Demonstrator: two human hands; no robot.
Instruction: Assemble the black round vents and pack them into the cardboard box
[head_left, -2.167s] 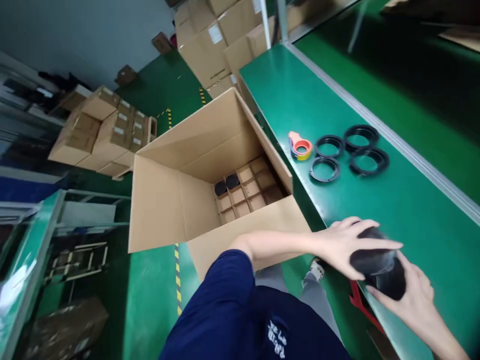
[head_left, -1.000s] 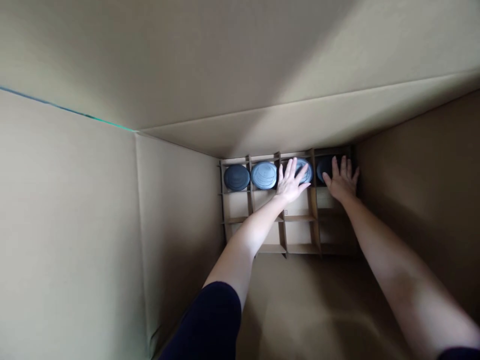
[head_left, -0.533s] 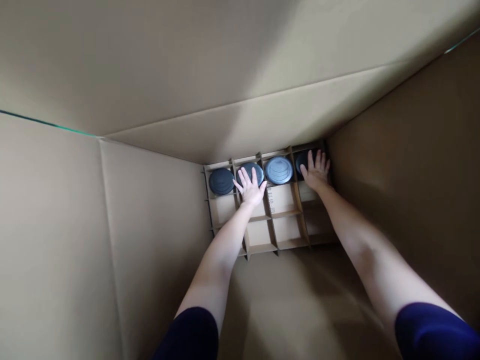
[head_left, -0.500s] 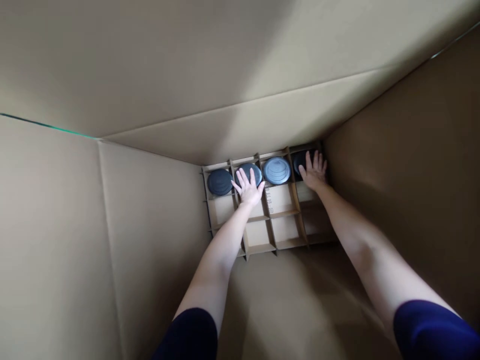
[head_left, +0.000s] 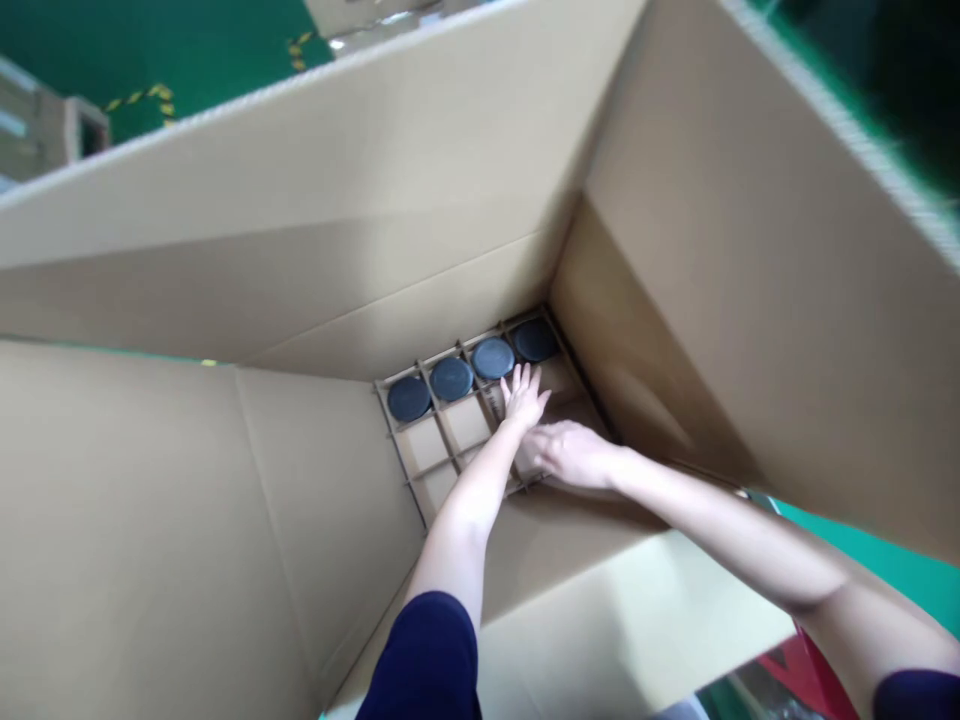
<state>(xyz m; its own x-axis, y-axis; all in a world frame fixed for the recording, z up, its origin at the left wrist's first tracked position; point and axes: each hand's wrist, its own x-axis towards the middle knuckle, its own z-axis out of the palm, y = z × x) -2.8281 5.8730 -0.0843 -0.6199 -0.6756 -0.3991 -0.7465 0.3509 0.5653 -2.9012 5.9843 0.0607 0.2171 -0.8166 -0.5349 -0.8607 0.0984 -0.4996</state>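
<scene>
Several round black disc-shaped pieces (head_left: 451, 379) sit side by side in the far row of a cardboard divider grid (head_left: 442, 428) at the bottom of a large carton. My left hand (head_left: 526, 398) is open with fingers spread, over the grid just below the third disc from the left; whether it touches is unclear. Close beside it on the right, my right hand (head_left: 576, 453) hovers over the nearer cells, its fingers bent and smeared by motion. Nothing shows in either hand. My hands and left forearm hide part of the grid.
Tall carton walls (head_left: 187, 500) surround the grid, with a top edge (head_left: 300, 95) at the far side. Outside lie a green floor (head_left: 210, 50) with yellow-black markings and, at lower right, a red object (head_left: 814, 670).
My left hand has come off the second disc and shifted right. My right hand has left the rightmost disc, moving nearer and leftward. The view has pulled back, showing the carton's rim.
</scene>
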